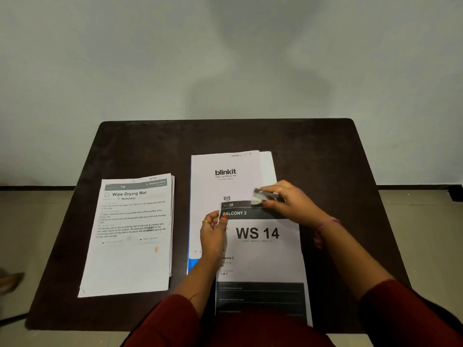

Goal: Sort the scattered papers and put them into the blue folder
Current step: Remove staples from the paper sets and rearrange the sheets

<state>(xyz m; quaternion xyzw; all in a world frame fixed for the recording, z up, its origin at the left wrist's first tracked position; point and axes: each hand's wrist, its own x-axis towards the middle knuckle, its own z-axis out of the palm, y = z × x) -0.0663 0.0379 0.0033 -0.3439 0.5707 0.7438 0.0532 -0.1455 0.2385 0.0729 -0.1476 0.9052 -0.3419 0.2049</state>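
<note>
Dark red sleeves (413, 314) fill the bottom edge, and between them the near end of the "WS 14" sheet (263, 249) runs under the person's lap, so its lowest lines are cut off. That sheet lies slightly tilted on the dark table (338, 156), its black lower band too dim to read.

At its left edge the left hand (213, 234) pinches the sheet near the "BALCONY 2" header, thumb on top, the other fingers curled behind the paper and out of sight. A ring shows on one finger. The right hand (290, 201) reaches over the sheet's top right corner, curled around a small dark stapler (266, 195); motion blur smears it, and I cannot tell whether it bites the paper.

Beneath the sheet lies the "blinkit" page (225, 181), with another white sheet edge peeking out to its right. Only a strip of the blue folder (194, 265) shows, at the page's near left corner beside the left wrist; the rest is covered.

Well apart to the left sits a squared stack (130, 234) headed "Wipe Drying Mat"; its small print is mostly illegible.

Beyond the table stands a plain wall (225, 58).
</note>
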